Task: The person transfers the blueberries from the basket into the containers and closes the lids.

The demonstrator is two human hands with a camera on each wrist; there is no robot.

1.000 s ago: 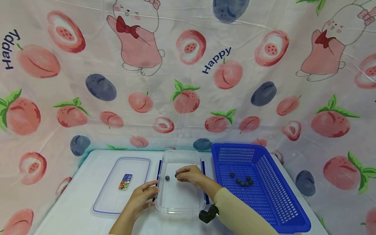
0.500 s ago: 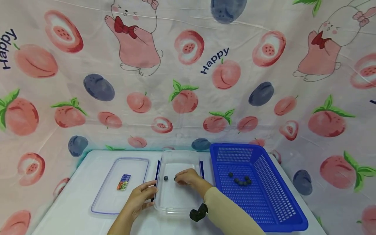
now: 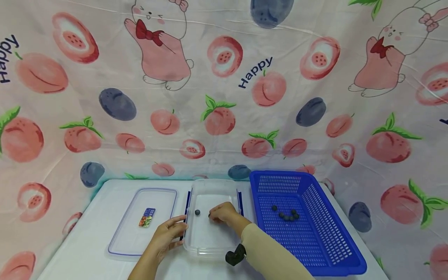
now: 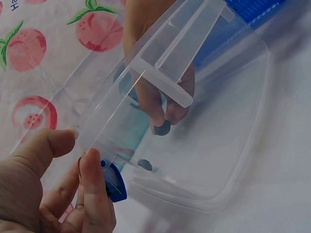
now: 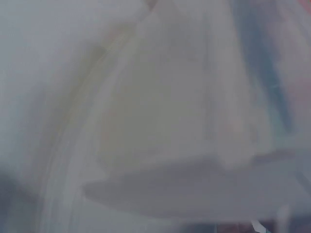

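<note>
Dark ball (image 4: 162, 128) between right-hand fingers (image 4: 149, 103)

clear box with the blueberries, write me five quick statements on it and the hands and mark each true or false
1. The right hand pinches a blueberry inside the clear box. True.
2. Another blueberry lies loose in the clear box. True.
3. The clear box is covered. False: it is open, and its lid lies to its left on the white table.
4. The left hand is at the clear box's left side. True.
5. Every blueberry in view is in the clear box. False: more blueberries lie in the blue basket.
</note>
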